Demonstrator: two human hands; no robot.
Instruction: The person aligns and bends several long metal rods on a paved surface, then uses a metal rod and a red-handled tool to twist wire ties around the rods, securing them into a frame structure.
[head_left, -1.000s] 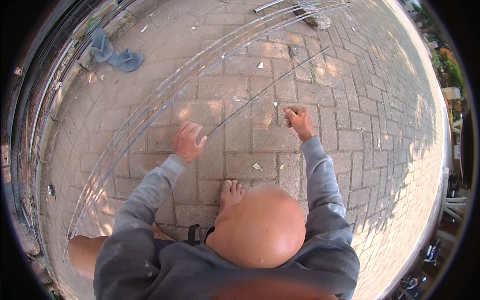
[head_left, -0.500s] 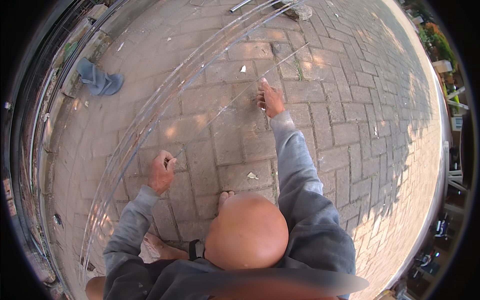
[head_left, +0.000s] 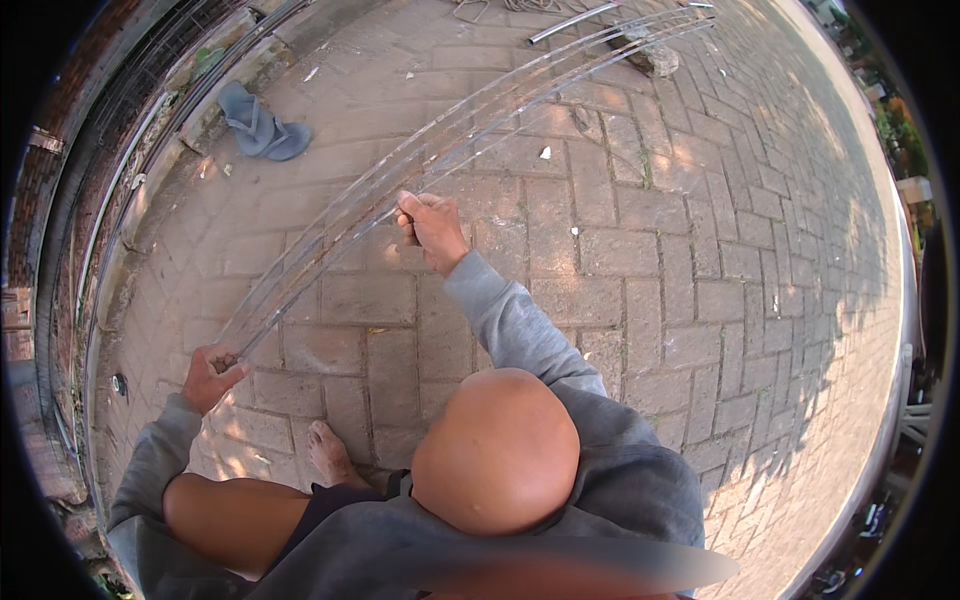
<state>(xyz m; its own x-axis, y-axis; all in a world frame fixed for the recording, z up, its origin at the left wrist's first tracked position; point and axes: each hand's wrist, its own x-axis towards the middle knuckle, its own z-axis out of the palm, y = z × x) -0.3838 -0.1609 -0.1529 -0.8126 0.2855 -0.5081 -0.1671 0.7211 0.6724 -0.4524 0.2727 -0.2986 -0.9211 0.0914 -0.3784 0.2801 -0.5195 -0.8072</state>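
Several long, thin metal rods [head_left: 335, 232] lie in a loose bundle, slanting from near left to far right over the brick paving. With fingers curled, my left hand [head_left: 212, 376] closes around a thin rod at the near end of the bundle. My right hand [head_left: 432, 230] pinches the thin rod between thumb and fingers farther along, just beside the bundle. Against the other rods, the line of the held rod is hard to tell apart. The far ends of the bundle rest on a rough stone [head_left: 656, 60].
A pair of blue-grey flip-flops [head_left: 262, 132] lies at the far left near a curb. Long pipes [head_left: 125, 215] run along that curb. Beyond the bundle are a short metal tube [head_left: 570, 24] and some tangled cord [head_left: 530, 5]. My bare foot [head_left: 330, 455] stands on the paving.
Both hands have moved left with the thin rod, bringing it from apart over the paving to beside the bundle. My view has shifted, so the flip-flops and stone appear farther right.
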